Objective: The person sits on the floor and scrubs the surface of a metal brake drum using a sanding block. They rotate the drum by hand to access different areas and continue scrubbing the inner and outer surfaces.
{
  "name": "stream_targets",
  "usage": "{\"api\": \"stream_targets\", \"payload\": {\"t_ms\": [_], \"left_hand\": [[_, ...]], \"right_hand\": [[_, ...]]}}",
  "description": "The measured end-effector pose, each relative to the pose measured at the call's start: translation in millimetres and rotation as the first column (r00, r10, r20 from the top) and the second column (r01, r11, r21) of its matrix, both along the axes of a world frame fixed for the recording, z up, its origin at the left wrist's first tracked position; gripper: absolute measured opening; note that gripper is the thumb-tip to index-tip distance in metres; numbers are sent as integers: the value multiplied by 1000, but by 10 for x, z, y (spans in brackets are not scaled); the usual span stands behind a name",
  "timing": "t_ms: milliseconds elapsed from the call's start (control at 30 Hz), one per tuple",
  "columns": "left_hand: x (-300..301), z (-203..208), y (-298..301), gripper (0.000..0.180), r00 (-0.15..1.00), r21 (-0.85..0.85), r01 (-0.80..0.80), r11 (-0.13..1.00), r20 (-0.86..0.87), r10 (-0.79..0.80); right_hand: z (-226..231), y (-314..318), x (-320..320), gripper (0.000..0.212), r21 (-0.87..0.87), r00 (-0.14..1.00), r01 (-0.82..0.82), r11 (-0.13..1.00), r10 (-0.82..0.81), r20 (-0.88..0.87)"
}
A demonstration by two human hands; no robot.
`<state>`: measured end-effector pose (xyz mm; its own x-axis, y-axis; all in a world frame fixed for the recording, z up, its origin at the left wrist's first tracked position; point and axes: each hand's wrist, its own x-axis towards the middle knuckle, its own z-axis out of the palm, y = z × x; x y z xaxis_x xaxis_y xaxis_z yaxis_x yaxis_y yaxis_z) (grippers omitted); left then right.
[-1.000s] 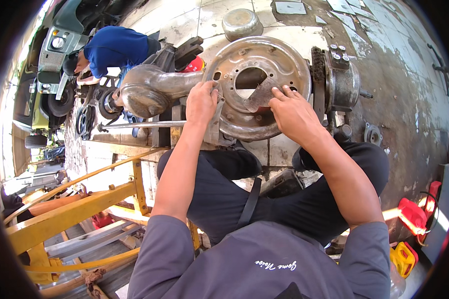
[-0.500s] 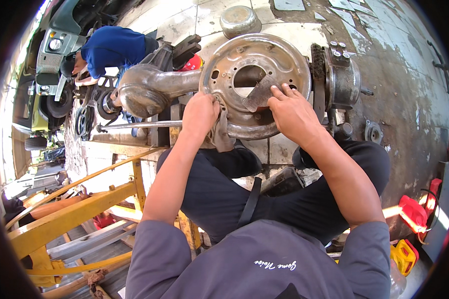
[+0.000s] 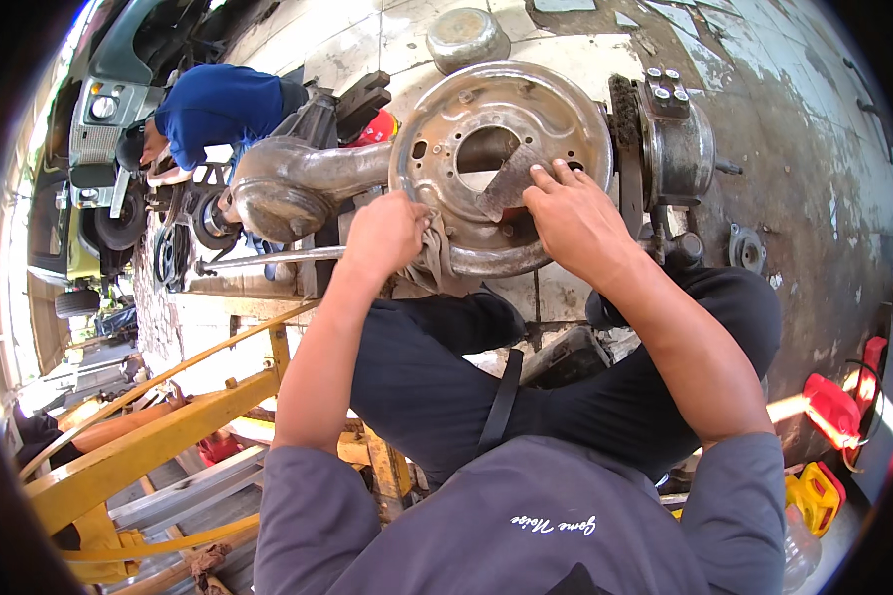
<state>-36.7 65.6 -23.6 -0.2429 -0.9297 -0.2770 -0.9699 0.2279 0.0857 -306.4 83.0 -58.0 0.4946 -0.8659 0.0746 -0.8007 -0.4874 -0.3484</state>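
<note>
A round metal brake backing plate (image 3: 437,111) with a large centre hole and several smaller holes stands at the end of an axle housing (image 3: 286,190). My right hand (image 3: 583,216) presses a worn, dark sheet of sandpaper (image 3: 508,185) against the plate's face, partly over the centre hole. Its fingers lie on the sheet and on the metal beside it. At the plate's near left rim, my left hand (image 3: 385,234) is closed on a grey rag (image 3: 433,260), which hangs over the edge. The fingertips of that hand are partly hidden.
A metal drum-like part (image 3: 681,149) stands right of the plate, and an upturned pot (image 3: 466,40) lies behind it. A long rod (image 3: 278,256) and a yellow frame (image 3: 154,426) are at left. A person in blue (image 3: 218,114) bends over parts at far left.
The view has shifted slightly. My left hand has drawn a little left and toward me from the plate's rim, still with the rag. My right hand stays on the sandpaper, with only a small shift.
</note>
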Motion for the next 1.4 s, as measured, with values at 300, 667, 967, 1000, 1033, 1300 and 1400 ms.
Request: {"api": "stream_targets", "payload": {"t_ms": [300, 667, 967, 1000, 1033, 1300, 1400], "left_hand": [[-16, -365, -11, 17, 987, -359, 49, 932, -126, -100], [65, -278, 104, 15, 990, -308, 138, 941, 62, -125], [176, -213, 112, 16, 974, -305, 169, 937, 197, -111], [138, -201, 180, 15, 974, -265, 204, 943, 156, -167], [130, -160, 247, 15, 969, -227, 241, 944, 120, -218], [-5, -123, 163, 17, 931, -139, 190, 972, 339, -133], [-10, -170, 287, 17, 997, -204, 75, 976, 49, -66]], "right_hand": [[-12, 16, 53, 24, -40, 1000, -4, 999, 3, -15], [-75, 15, 62, 27, 9, 1000, -6, 1000, 6, -11], [-76, 28, 59, 27, 3, 1000, 1, 1000, -1, -19], [-73, 27, 52, 27, 7, 1000, 5, 1000, -5, -30], [-58, 38, 66, 27, 7, 999, 6, 1000, -6, -34], [-126, 24, 120, 28, -13, 996, -37, 999, 36, -80], [-105, -6, 73, 28, 3, 998, -25, 1000, 26, -62]]}}
